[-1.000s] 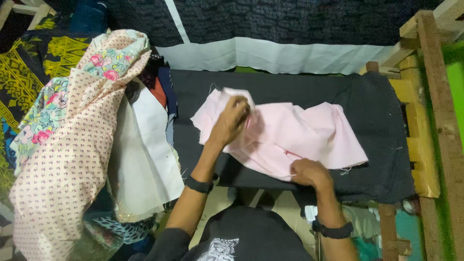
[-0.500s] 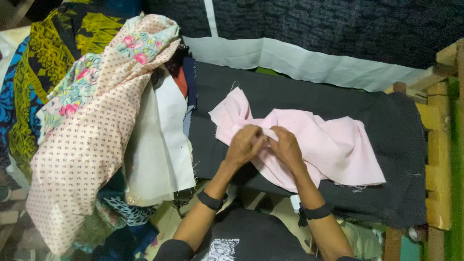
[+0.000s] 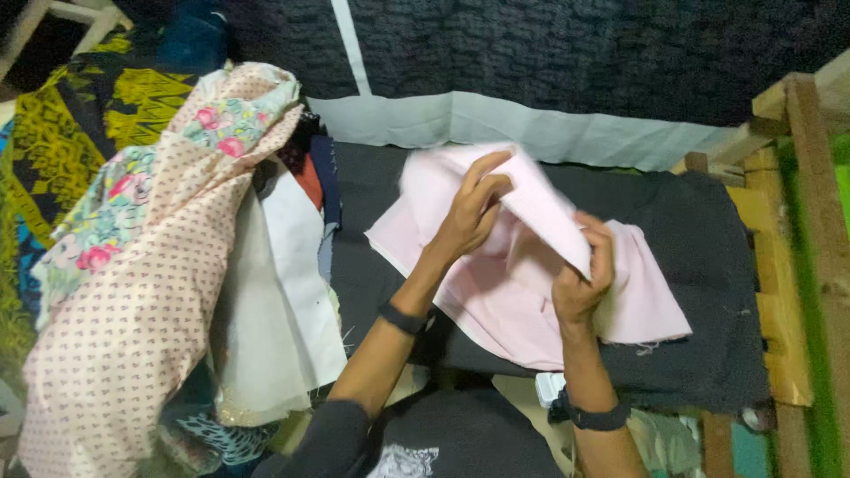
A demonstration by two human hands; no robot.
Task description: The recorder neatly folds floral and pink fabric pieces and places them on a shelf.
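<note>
A pale pink piece of cloth (image 3: 496, 292) lies on a table covered with black fabric (image 3: 708, 257). My left hand (image 3: 474, 212) grips an upper layer of the pink cloth and lifts it off the table. My right hand (image 3: 584, 279) pinches the lower end of that same raised fold, so a strip of pink is held up between both hands. The remainder of the pink cloth stays spread flat beneath them. Each wrist wears a dark band.
A heap of fabrics sits at the left: a dotted cream cloth with floral print (image 3: 150, 265), a white piece (image 3: 283, 301), and yellow-and-black patterned cloth (image 3: 80, 115). A wooden frame (image 3: 797, 230) borders the right side. Grey-white fabric (image 3: 496, 119) lies behind the table.
Both hands went from pressing together on the flat pink cloth to lifting a fold of it above the table, the left hand rising toward the back.
</note>
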